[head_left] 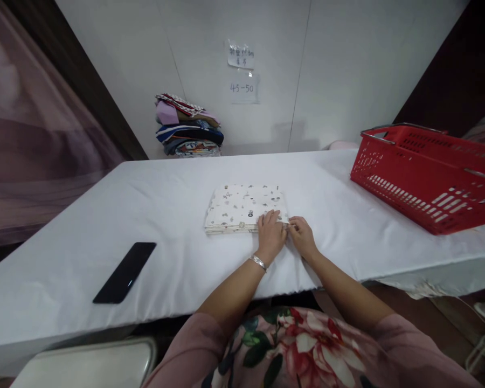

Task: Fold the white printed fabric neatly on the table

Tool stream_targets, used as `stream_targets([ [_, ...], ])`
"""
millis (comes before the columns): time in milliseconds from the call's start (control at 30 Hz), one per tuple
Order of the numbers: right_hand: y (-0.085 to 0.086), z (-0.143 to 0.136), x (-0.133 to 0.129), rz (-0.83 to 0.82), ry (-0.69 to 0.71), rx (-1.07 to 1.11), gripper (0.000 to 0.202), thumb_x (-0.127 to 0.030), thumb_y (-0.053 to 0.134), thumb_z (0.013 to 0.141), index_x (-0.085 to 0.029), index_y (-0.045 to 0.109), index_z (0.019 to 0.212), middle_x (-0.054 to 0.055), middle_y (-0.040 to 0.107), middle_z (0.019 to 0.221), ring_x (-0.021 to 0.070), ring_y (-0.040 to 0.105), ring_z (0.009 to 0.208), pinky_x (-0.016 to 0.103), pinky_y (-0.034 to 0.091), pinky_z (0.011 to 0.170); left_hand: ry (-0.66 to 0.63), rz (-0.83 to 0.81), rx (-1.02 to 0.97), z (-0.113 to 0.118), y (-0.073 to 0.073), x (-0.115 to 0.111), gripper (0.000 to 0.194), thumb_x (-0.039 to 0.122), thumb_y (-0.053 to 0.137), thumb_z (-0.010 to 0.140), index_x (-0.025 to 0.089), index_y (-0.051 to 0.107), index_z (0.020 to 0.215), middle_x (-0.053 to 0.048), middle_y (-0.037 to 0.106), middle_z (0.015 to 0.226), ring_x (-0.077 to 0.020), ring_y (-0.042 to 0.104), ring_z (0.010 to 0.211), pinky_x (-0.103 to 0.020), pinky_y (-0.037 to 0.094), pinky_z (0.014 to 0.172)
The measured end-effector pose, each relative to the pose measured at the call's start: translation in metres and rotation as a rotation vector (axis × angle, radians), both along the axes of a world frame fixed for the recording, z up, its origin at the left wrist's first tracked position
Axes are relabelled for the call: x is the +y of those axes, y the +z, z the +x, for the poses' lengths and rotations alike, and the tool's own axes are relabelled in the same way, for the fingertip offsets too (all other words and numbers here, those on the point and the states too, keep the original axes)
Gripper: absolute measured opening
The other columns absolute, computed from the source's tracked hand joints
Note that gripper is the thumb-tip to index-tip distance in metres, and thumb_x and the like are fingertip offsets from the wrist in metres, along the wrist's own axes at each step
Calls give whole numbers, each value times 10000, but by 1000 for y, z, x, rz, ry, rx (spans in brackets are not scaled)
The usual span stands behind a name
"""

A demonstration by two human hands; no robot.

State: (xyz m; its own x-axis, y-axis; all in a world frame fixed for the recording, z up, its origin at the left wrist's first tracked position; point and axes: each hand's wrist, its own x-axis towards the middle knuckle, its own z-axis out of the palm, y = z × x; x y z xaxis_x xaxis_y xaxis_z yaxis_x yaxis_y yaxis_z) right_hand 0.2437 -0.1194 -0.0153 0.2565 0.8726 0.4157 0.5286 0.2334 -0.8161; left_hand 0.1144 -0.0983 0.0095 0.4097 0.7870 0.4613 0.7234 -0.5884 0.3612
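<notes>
A white cloth with small printed figures (pixel 242 205) lies folded into a flat, layered rectangle on the white-covered table (pixel 178 269). My left hand (pixel 271 234) rests on its near right part, fingers laid over the top layer; a silver bracelet circles that wrist. At the cloth's near right corner, my right hand (pixel 302 235) has its fingers pinched together on the edge. The layers right between the two hands are partly hidden by the fingers.
A black phone (pixel 125 272) lies at the left front of the table. At the right stands a red plastic basket (pixel 424 178) with metal handles. Behind the table's far edge is a stack of folded cloths (pixel 189 129). Two paper notes (pixel 244 89) hang on the wall.
</notes>
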Motion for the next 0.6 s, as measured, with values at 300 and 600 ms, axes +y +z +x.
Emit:
stream_targets([
  [300,3,-2,-2,-22,-86,-125,104,-251,474,786,-228,546,716,17,533,792,165,503,701,313,428,654,31,-11,-27,-3,2,-5,146,205,542,804,210,651,706,-26,540,1303,-226,377,1272,-464,249,1077],
  [600,-2,-1,0,-33,-32,-179,122,-257,460,797,-230,574,763,27,575,809,172,521,701,320,436,670,17,-23,-20,-3,1,-8,167,215,506,839,218,649,753,-30,531,1313,-230,367,1282,-491,231,1083],
])
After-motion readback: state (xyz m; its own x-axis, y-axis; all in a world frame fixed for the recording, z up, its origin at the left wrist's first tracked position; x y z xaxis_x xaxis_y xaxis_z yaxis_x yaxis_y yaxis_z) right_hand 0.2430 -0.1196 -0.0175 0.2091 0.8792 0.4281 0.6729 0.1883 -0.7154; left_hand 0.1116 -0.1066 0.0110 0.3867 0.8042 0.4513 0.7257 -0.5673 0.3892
